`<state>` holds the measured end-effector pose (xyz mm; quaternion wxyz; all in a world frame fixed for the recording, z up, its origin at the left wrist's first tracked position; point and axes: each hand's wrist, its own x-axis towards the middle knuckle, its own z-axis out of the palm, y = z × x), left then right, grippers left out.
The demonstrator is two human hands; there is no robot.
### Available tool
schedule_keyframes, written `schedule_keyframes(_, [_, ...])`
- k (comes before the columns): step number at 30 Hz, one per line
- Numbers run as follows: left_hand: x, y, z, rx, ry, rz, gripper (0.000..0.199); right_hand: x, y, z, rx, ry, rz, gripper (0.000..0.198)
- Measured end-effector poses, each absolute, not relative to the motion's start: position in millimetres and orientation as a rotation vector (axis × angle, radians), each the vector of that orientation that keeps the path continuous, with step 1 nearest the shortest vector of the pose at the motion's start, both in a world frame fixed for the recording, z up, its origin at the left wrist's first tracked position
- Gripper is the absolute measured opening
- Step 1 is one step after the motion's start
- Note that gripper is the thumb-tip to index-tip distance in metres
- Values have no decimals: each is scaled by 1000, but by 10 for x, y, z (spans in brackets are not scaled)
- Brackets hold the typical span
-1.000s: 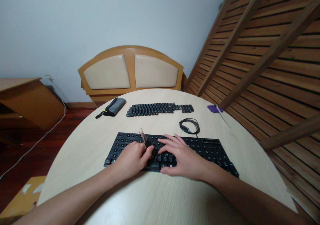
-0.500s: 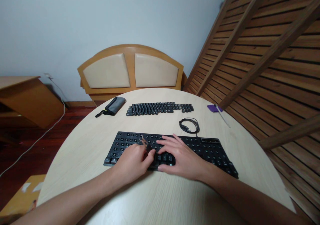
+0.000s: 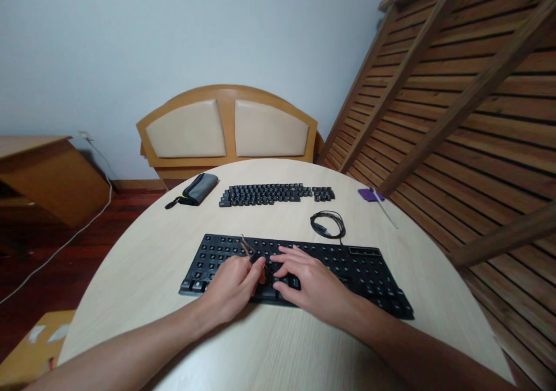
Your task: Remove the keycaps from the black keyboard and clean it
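Keyboard (image 3: 358, 266), black and full-width, lies on the near half of the round pale table (image 3: 269, 344), slightly askew, its right end nearer. Much of it shows small bare key sockets; a few keycaps sit in place along the near row, including at the near left corner. The left hand (image 3: 234, 278) is clamped on a wire tool (image 3: 255, 257) with a black grip, its prongs pointing far and left. The right hand (image 3: 308, 275) rests over the middle, fingers apart; whether it pinches a key I cannot tell. Both hands hide the middle keys.

Farther off, loose keycaps (image 3: 263, 193) stand in neat rows. The coiled cable (image 3: 322, 230) lies just beyond the keyboard, right of centre. At far right, a thin rod (image 3: 388, 214) overlaps a purple item (image 3: 369, 194).

At far left lies a grey-and-black pouch (image 3: 200, 189); its contents cannot be seen.
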<state>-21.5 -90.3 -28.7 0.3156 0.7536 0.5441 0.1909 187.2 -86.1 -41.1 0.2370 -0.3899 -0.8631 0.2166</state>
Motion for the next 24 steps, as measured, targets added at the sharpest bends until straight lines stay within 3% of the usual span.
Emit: schedule_keyframes(24, [-230,-859,-256,1912,1439,493,59,1841,-858,-472,-1021,-2360,542,6])
